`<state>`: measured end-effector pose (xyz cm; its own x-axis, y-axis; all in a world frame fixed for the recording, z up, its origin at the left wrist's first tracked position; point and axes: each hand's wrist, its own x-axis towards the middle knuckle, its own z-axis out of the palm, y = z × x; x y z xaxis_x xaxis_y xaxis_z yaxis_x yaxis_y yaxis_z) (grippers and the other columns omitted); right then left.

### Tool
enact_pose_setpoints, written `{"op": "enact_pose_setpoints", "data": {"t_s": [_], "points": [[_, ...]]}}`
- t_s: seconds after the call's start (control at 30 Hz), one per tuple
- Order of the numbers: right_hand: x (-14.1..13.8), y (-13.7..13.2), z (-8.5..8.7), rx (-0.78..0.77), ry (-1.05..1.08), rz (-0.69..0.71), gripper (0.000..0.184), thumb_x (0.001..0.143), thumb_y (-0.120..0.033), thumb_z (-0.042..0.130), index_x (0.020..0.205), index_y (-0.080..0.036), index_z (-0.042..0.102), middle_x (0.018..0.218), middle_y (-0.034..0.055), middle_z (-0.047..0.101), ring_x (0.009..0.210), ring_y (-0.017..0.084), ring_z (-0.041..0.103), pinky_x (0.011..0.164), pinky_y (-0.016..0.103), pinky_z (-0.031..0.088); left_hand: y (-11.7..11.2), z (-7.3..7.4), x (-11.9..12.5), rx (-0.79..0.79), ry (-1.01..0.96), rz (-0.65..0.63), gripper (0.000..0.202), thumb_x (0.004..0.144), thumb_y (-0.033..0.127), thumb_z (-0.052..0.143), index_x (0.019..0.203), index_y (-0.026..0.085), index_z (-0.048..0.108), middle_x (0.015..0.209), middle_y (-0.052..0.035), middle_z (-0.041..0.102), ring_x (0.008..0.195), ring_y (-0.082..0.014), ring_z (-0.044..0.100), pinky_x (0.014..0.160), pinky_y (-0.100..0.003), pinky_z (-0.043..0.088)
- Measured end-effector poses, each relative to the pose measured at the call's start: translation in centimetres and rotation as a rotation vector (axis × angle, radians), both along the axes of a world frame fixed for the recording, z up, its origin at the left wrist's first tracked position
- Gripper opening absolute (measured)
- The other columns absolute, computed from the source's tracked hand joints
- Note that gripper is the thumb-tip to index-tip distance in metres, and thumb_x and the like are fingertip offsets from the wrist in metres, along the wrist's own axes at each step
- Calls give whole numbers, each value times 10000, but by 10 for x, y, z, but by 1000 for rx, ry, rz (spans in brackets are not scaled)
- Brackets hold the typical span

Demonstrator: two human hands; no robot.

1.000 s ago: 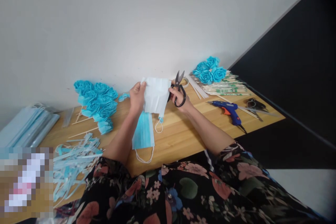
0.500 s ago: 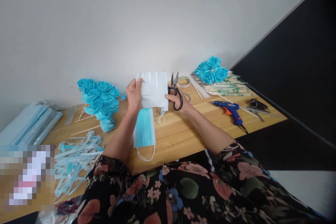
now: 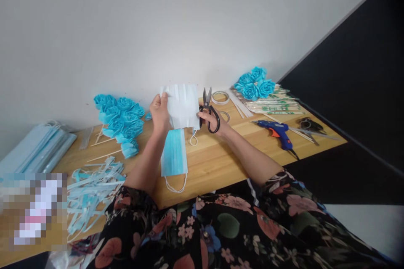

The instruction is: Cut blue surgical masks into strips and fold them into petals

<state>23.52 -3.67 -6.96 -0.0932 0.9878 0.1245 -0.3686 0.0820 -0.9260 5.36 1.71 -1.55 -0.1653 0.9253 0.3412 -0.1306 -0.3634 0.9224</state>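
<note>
Head view: a wooden table (image 3: 214, 164) stands against a plain white wall (image 3: 158, 21), with dark flooring to the right. The left hand (image 3: 160, 112) pinches the left edge of a white face mask (image 3: 182, 105), held upright above the table. The right hand (image 3: 212, 118) grips black scissors (image 3: 208, 108), blades up, just beside the mask's right edge. A blue mask (image 3: 173, 152) lies flat below. Blue fabric flowers (image 3: 121, 119), cut strips (image 3: 91, 187) and a glue gun (image 3: 276, 131) rest on the surface.
</note>
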Motion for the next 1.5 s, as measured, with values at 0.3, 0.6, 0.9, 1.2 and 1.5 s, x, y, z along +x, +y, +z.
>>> {"op": "enact_pose_setpoints", "data": {"t_s": [0.3, 0.6, 0.9, 1.2, 1.5], "points": [[3, 3, -12, 103, -154, -17, 572, 728, -384, 804, 1248, -225, 625, 822, -17, 647, 712, 168, 600, 648, 300, 515, 1, 5, -2, 25, -19, 91, 421, 937, 416, 631, 654, 210, 396, 600, 56, 317, 533, -92, 311, 506, -223, 287], [1, -1, -2, 87, -117, 4, 585, 694, -381, 804, 1219, -208, 610, 790, -28, 636, 656, 163, 628, 634, 314, 532, 2, 11, -10, 49, 61, 85, 392, 925, 399, 647, 657, 199, 441, 599, 55, 339, 537, -86, 309, 495, -217, 268], [2, 1, -1, 31, 2, 25, 597, 678, -341, 809, 1230, -208, 624, 838, -11, 673, 692, 169, 652, 653, 314, 560, 3, 5, -7, -29, -87, 28, 396, 864, 490, 700, 699, 192, 497, 612, 59, 462, 561, -83, 455, 524, -192, 359], [1, -3, 6, 20, -6, -2, 611, 642, -329, 812, 1218, -202, 653, 817, -5, 686, 648, 161, 648, 609, 308, 548, 2, 3, -6, -240, -276, -278, 544, 634, 581, 862, 950, 168, 704, 912, -81, 765, 937, -278, 733, 819, -350, 583], [1, -2, 3, -19, 38, -20, 615, 656, -378, 819, 1229, -231, 649, 870, 4, 710, 710, 186, 665, 624, 319, 556, 4, 1, -4, -324, -251, -306, 495, 517, 467, 922, 804, 137, 690, 734, -65, 754, 827, -281, 750, 777, -364, 594]]}}
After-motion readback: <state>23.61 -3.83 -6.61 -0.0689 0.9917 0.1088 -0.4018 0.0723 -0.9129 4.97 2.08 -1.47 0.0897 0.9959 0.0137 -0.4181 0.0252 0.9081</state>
